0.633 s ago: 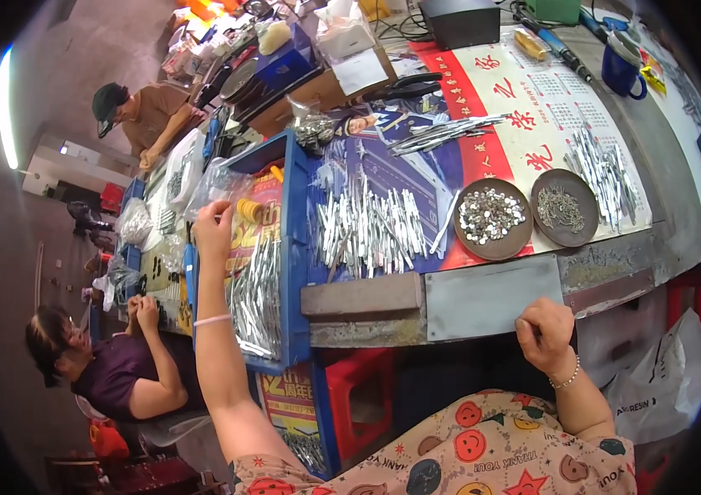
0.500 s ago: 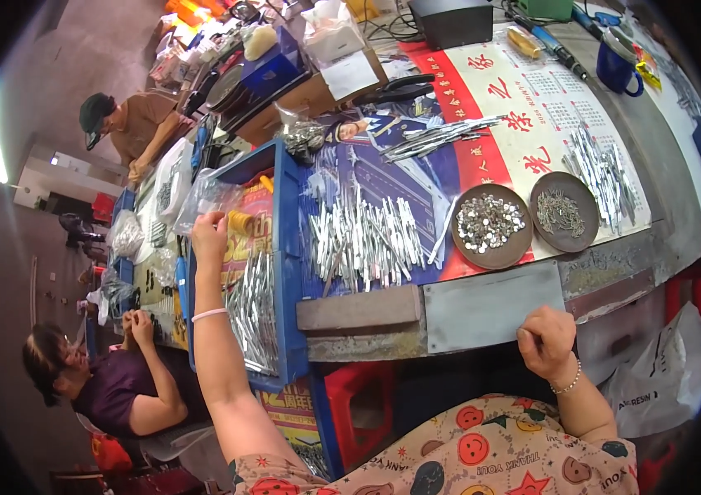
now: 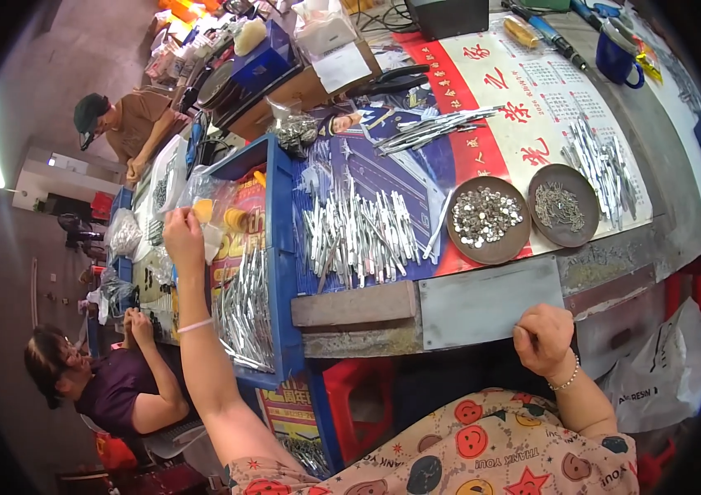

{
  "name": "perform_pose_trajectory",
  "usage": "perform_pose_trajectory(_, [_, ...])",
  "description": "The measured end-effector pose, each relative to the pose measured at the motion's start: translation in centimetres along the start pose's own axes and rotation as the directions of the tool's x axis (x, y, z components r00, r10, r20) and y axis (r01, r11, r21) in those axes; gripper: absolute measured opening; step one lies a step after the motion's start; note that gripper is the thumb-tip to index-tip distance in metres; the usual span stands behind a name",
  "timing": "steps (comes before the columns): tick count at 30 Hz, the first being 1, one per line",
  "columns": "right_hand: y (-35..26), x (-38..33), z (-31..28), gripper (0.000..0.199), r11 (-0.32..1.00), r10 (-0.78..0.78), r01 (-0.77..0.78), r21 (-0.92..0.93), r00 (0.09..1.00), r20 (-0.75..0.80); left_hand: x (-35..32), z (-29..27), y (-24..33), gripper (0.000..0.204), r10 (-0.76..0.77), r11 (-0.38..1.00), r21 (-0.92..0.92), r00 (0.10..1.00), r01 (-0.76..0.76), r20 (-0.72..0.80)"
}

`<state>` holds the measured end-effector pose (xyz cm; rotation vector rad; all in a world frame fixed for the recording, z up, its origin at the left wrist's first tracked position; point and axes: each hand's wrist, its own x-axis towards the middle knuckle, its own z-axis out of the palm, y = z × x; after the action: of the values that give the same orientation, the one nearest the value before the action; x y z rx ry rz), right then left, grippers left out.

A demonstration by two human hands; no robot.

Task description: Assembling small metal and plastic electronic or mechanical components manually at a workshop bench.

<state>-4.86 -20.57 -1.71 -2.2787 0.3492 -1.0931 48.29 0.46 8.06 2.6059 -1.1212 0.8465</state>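
My left hand [image 3: 184,235] reaches out to the left over a blue crate [image 3: 278,247] and grips a clear plastic bag [image 3: 206,198] with yellow pieces in it. Below it, inside the crate, lies a pile of silver metal strips [image 3: 245,309]. My right hand [image 3: 542,337] is closed in a fist at the near edge of the workbench, against a grey metal plate [image 3: 486,301]; nothing shows in it. On the bench lie a spread of silver strips [image 3: 358,235] and two brown round dishes, one with small silver parts [image 3: 486,219], one with darker bits [image 3: 563,205].
Another bundle of strips [image 3: 606,161] lies right of the dishes on a red and white calendar sheet [image 3: 532,107]. A blue mug [image 3: 618,59] and boxes stand at the back. Two other people [image 3: 127,124] [image 3: 107,388] work at the left. A white plastic bag [image 3: 664,379] hangs at the right.
My left hand has shifted slightly at the bag. My right hand stays at the bench edge, seeming a little higher as the view shifts.
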Motion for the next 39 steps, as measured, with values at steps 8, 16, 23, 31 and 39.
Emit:
perform_pose_trajectory(8, [0.3,-0.4,-0.3,0.013,0.998,-0.008,0.008,0.060,1.000,-0.012,-8.3,-13.6,16.2,0.009,-0.163,0.556,-0.806,0.978,0.203,0.133])
perform_pose_trajectory(16, [-0.1,-0.6,-0.9,0.013,0.985,0.037,-0.039,0.167,0.999,0.013,-20.0,-19.2,30.1,0.008,0.022,-0.137,-0.990,0.999,-0.030,-0.034])
perform_pose_trajectory(23, [0.0,-1.0,-1.1,0.011,0.974,0.045,-0.047,0.220,0.999,0.013,-21.1,-20.6,33.9,0.014,-0.060,-0.571,-0.786,0.967,-0.238,-0.249])
perform_pose_trajectory(31, [-0.1,-1.0,-1.3,0.010,0.974,0.022,-0.022,0.226,1.000,0.005,-21.8,-21.8,35.6,0.013,-0.125,-0.721,-0.648,0.966,-0.244,-0.226])
perform_pose_trajectory(39, [-1.9,-2.8,-2.6,0.011,0.965,0.072,-0.070,0.255,0.997,0.002,-22.8,-22.0,35.8,0.015,-0.127,-0.747,-0.622,0.969,-0.233,-0.210])
